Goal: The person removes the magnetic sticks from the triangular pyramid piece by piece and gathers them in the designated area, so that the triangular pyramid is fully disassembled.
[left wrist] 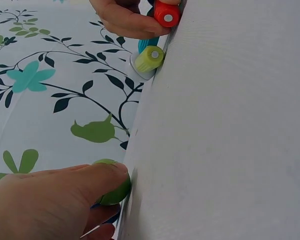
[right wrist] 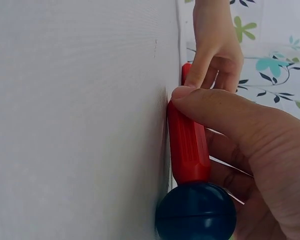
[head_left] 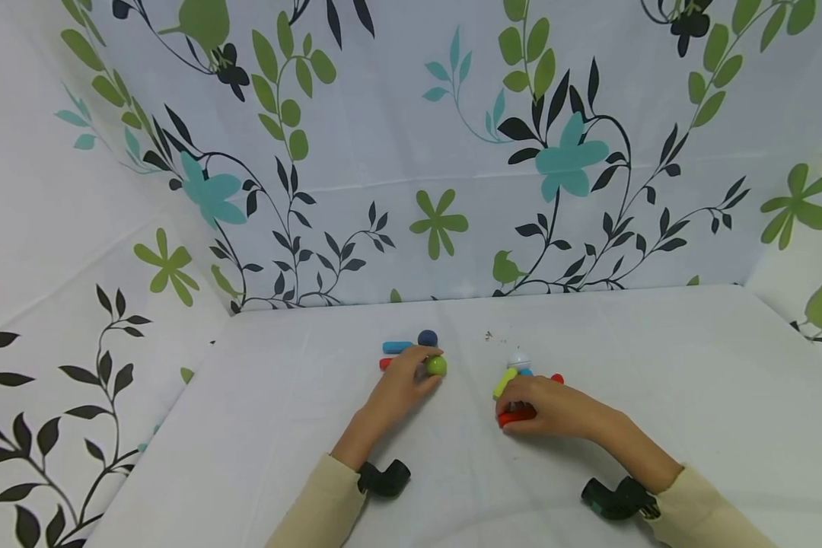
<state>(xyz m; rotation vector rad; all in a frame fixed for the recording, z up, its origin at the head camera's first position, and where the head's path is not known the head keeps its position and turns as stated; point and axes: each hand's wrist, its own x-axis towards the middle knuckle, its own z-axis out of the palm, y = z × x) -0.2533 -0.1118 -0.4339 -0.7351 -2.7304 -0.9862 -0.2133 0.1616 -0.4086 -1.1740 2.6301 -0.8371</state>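
Observation:
My left hand [head_left: 399, 387] curls round a green ball [head_left: 436, 365], thumb on the near side and fingers behind. The left wrist view shows the thumb of this hand [left wrist: 55, 197] against the green ball [left wrist: 116, 194]. My right hand [head_left: 558, 409] pinches a red stick [head_left: 517, 416] lying on the white surface. In the right wrist view, the thumb of that hand [right wrist: 255, 130] rests on the red stick [right wrist: 189, 142], and a dark blue ball [right wrist: 196, 212] sits at its end. This ball is hidden in the head view.
Beside the left hand lie a blue stick [head_left: 397, 347], a dark blue ball [head_left: 428, 338] and a partly covered red piece [head_left: 386, 364]. Behind the right hand are a yellow-green stick [head_left: 504, 383], a white ball [head_left: 519, 359], a blue piece [head_left: 525, 373] and a red piece [head_left: 557, 378].

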